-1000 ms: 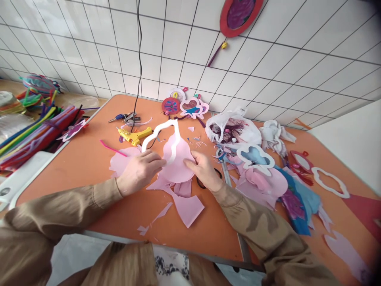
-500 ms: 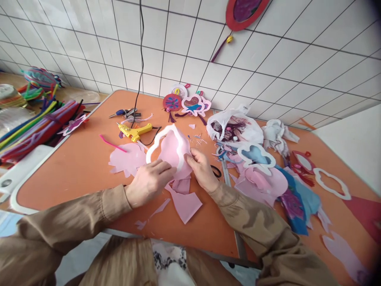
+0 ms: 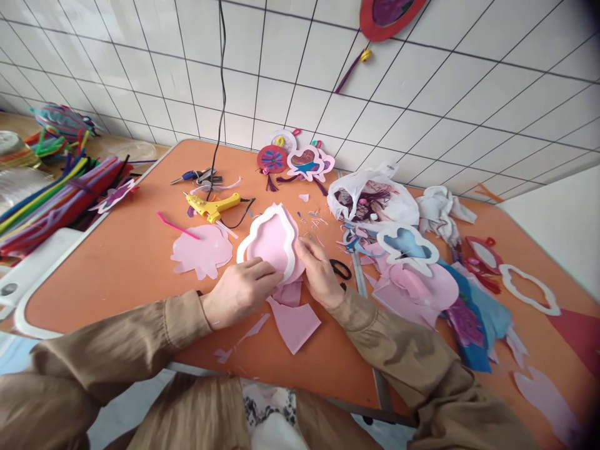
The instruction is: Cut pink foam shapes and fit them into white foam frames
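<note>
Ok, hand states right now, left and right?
Left hand: closed, fingers pinching the white frame at its lower edge.
Right hand: fingers touch the frame's right edge; grip cannot be told.

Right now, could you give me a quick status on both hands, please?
Left hand and right hand on white frame over pink sheet. Scissors beside right hand.

Open passage: bare orange surface (image 3: 107, 275) front-left. Obstructions: pink cutout (image 3: 201, 251) and glue gun (image 3: 212, 206) left of centre; scissors (image 3: 340, 269), plastic bag (image 3: 375, 200), scrap heap (image 3: 422, 284) crowding the right; pipe cleaners (image 3: 56, 200) far left.
</note>
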### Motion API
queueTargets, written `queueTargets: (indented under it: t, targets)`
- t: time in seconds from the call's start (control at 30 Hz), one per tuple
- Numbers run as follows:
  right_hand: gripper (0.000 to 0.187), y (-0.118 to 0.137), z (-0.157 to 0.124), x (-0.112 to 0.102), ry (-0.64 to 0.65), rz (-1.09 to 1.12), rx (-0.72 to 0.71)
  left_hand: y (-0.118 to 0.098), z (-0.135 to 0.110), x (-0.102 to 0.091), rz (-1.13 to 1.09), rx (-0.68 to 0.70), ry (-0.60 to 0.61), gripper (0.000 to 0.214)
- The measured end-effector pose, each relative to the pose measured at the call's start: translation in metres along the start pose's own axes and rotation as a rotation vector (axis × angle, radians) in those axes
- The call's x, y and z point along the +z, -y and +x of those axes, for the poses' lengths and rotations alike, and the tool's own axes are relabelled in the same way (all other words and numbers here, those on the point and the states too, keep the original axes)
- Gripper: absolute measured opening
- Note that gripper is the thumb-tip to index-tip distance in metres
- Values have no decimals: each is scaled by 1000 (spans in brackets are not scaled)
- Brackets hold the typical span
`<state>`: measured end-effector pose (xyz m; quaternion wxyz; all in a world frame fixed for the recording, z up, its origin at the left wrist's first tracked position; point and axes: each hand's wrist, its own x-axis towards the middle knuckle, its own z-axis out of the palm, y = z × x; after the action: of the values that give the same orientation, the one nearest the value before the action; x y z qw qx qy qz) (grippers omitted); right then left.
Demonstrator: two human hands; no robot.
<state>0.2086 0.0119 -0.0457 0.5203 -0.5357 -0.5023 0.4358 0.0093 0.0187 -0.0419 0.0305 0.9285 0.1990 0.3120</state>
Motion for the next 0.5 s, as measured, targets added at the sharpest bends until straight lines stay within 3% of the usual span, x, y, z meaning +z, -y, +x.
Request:
queueTargets:
  t: [0.1,0.27,0.37,0.5]
  targets:
    - [49,1,-2,0,60,-48,5,0,-1,3,-66,11,8,22]
    - [47,-2,-2,-3,59,-61,-65,7,2,-12,-54,-45,-270,33]
    - [46,-3,-1,-4,44,-71,-117,18,5,-27,-141,-281,-392,41]
    - [45,-1,-3,-4,56,-90,-151,25,8,-33,-677,-769,-352,62]
